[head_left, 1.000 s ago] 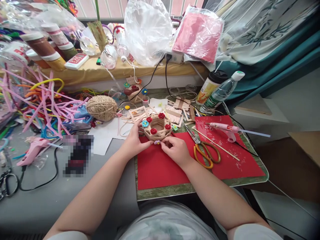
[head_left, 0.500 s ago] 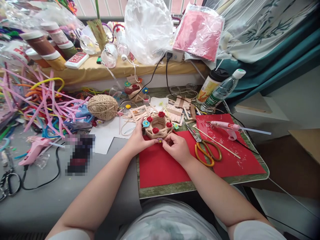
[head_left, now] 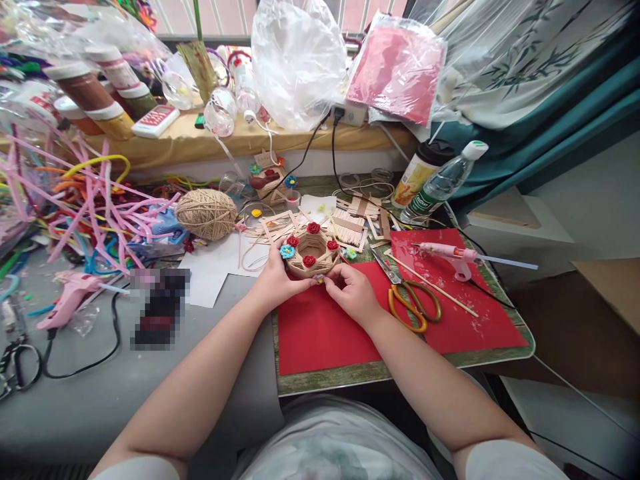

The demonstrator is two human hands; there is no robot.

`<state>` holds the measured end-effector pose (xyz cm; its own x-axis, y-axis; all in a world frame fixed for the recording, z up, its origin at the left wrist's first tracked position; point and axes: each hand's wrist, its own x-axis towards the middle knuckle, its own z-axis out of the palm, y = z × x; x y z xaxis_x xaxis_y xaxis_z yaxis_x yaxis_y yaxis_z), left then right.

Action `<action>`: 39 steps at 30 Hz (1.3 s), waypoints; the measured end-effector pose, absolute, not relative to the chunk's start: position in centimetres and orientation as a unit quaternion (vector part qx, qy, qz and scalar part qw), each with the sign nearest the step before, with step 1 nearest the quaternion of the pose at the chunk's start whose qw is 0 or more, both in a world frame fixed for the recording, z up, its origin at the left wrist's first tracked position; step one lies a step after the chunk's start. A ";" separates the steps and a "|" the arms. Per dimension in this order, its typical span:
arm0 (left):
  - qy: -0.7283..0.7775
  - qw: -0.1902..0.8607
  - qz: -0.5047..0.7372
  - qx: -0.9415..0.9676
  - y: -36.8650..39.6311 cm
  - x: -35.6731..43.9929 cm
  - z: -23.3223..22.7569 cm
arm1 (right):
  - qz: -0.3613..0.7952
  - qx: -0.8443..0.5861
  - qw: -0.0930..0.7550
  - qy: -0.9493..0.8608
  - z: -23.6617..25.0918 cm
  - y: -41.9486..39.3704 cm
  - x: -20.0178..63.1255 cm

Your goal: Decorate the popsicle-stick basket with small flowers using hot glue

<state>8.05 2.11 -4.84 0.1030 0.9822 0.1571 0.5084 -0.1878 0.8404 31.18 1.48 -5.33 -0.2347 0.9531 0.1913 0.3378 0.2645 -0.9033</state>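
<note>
Between both hands is a small many-sided basket (head_left: 324, 269) of craft sticks and twine, its opening facing up and tilted. Several red roses (head_left: 313, 228) sit round its rim. A blue flower (head_left: 287, 251) is on its left side and a pale green flower (head_left: 349, 253) on its right. My left hand (head_left: 273, 281) grips the basket's left side, thumb reaching along the front. A small purple flower (head_left: 319, 279) is at the near side, between my left thumb and the pinched fingers of my right hand (head_left: 353, 293), which press it against the basket.
Red sheets (head_left: 325, 333) lie under the hands. To the right are scissors (head_left: 407, 293), a thin stick (head_left: 440, 287) and a pink glue gun (head_left: 450, 253). Another glue gun (head_left: 67, 300), a twine ball (head_left: 207, 213) and pipe cleaners (head_left: 95, 200) are left. A bottle (head_left: 443, 183) stands behind.
The basket has tipped and turned slightly, so its roses and blue flower appear a little further left. Both hands keep nearly the same place and hold.
</note>
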 end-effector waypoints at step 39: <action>0.546 0.302 0.373 0.686 2.4 8.3 -4.5 | 0.309 -0.450 0.455 -0.703 -5.4 2.3 31.7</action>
<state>8.31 2.43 -4.47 0.1250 0.9753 0.1819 0.5240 -0.2206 0.8227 31.68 2.27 -5.40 -0.1810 0.9148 0.3610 0.3521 0.4030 -0.8447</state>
